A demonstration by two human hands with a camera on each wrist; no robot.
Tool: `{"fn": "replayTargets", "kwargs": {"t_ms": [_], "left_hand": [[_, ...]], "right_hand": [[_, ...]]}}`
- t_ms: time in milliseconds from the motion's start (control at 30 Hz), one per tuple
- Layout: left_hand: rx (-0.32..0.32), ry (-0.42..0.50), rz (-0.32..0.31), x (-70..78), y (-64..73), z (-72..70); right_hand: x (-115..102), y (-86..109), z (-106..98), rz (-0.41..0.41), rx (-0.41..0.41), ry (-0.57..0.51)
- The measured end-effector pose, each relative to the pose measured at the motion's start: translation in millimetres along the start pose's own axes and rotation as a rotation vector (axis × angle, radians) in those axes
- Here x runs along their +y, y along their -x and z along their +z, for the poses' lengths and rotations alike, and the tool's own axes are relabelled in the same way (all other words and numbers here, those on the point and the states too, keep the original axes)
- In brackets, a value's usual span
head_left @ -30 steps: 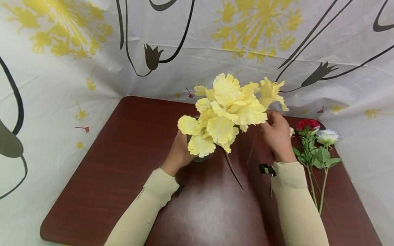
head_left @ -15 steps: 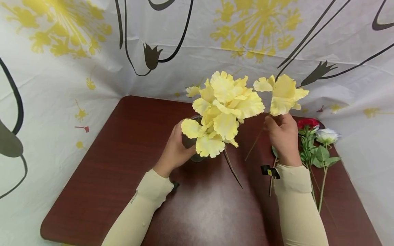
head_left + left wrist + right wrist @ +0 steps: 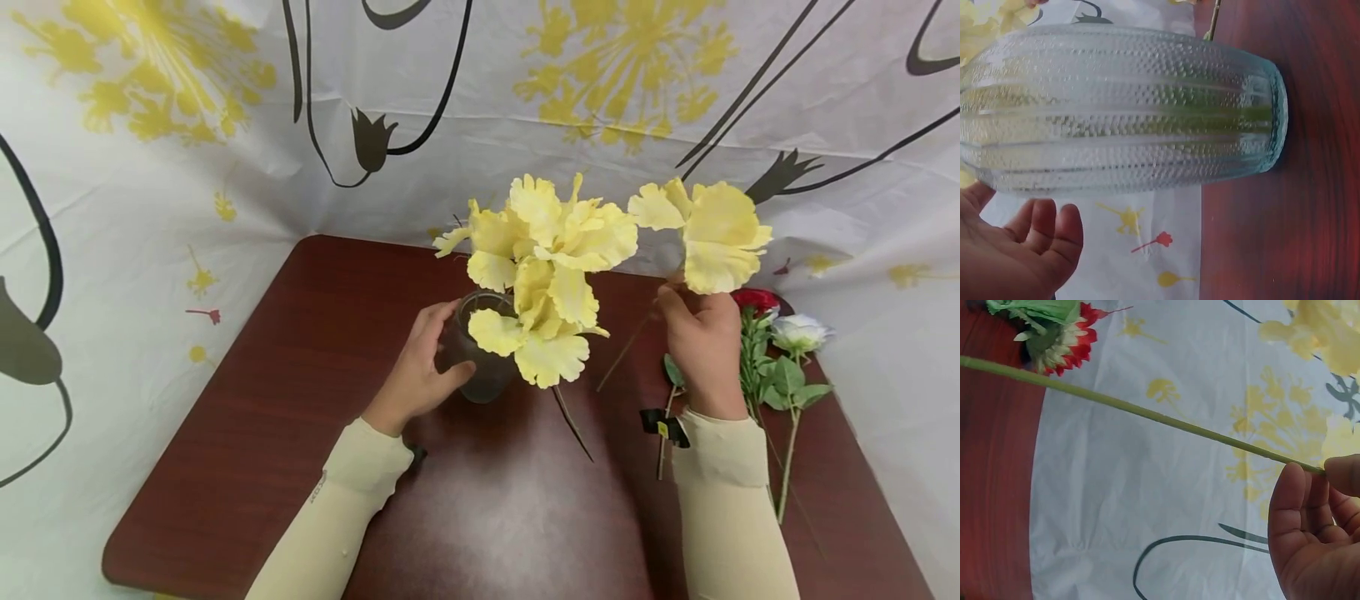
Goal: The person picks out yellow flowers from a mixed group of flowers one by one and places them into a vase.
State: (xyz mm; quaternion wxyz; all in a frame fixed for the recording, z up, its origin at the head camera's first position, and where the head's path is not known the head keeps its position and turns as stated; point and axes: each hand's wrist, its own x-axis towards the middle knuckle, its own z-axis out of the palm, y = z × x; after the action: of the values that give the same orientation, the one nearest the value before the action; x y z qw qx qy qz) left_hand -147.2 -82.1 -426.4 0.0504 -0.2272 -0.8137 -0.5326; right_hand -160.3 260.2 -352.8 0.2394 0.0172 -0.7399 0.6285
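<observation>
Ribbed clear glass vase (image 3: 1122, 112) stands on the table, with green stems showing through its wall. Yellow artificial flowers (image 3: 555, 242) spread above the vase and lean right, covering part of its mouth. Beside the vase is my left hand (image 3: 423, 371), fingers loosely bent; the left wrist view has a gap between those fingers and the glass. My right hand (image 3: 705, 346) pinches a single yellow flower (image 3: 716, 237) by its stem (image 3: 1172, 422), just under the bloom, between thumb and fingers. Its lower stem slants down and left in the head view.
On the table's right side lie a red flower (image 3: 753, 300) and a white rose (image 3: 798, 333) with green leaves. A thin dark stem (image 3: 572, 425) lies in front of the vase. Patterned white sheeting (image 3: 247, 183) hangs behind the brown table (image 3: 285, 400).
My right hand has moved right, drawing the single yellow flower away from the bunch. My left hand has loosened from the vase and shifted slightly left. The flowers in the vase have settled rightward.
</observation>
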Motion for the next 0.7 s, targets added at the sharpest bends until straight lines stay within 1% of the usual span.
{"fn": "replayTargets", "kwargs": {"t_ms": [100, 200, 267, 367, 433, 533, 633, 700], "left_hand": [[0.01, 0.013, 0.022, -1.6, -0.1, -1.1], [0.011, 0.019, 0.019, -1.8, -0.6, -1.3], [0.01, 0.027, 0.004, -1.4, -1.3, 0.1], [0.007, 0.049, -0.039, 0.0, -1.7, 4.9], [0.005, 0.084, -0.058, 0.4, -1.9, 9.4], [0.009, 0.131, -0.078, 0.6, -1.7, 15.4], [0.021, 0.131, -0.097, 1.7, -3.2, 19.6], [0.028, 0.093, -0.117, 3.2, -5.3, 21.3]], "right_hand": [[-2, 1.7, -3, -0.045, 0.013, -0.094], [-5, 3.9, -5, -0.075, 0.006, -0.167], [-8, 5.9, -5, -0.088, 0.005, -0.213], [-13, 9.6, -6, -0.082, 0.019, -0.286], [-16, 12.4, -6, -0.071, 0.037, -0.314], [-22, 15.5, -7, -0.053, 0.067, -0.303], [-27, 17.5, -8, -0.061, 0.102, -0.305], [-29, 18.4, -8, -0.091, 0.121, -0.328]]}}
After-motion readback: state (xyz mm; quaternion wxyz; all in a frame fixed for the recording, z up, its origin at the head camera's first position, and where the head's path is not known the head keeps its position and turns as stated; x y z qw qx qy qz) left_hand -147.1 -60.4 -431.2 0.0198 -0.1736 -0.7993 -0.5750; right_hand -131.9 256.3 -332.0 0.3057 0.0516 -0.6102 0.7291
